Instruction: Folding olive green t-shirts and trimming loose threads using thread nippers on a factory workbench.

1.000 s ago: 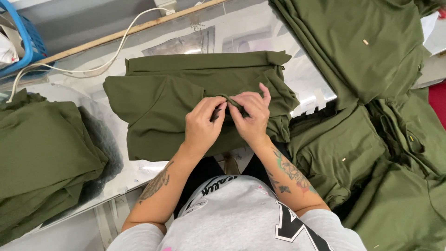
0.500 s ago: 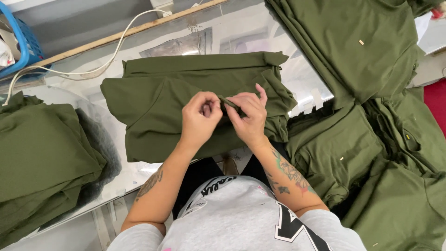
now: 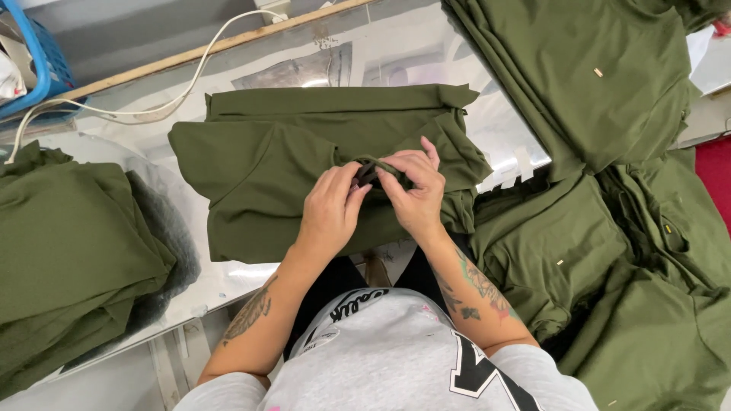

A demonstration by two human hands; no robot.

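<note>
An olive green garment (image 3: 274, 164) lies folded on the glossy table (image 3: 396, 61) in front of me. My left hand (image 3: 331, 209) and my right hand (image 3: 415, 194) meet over its near right part. Both pinch a small raised fold of the green fabric (image 3: 371, 169) between fingers and thumbs. What lies inside the fold is hidden by my fingers.
A pile of folded olive garments (image 3: 68, 251) lies at the left. More olive garments (image 3: 609, 228) are heaped at the right and hang at top right. A white cable (image 3: 175, 95) runs along the wooden strip at the back; a blue basket (image 3: 42, 65) stands top left.
Both hands have closed tighter together over the fold, and the view has shifted slightly. The garment itself lies as before.
</note>
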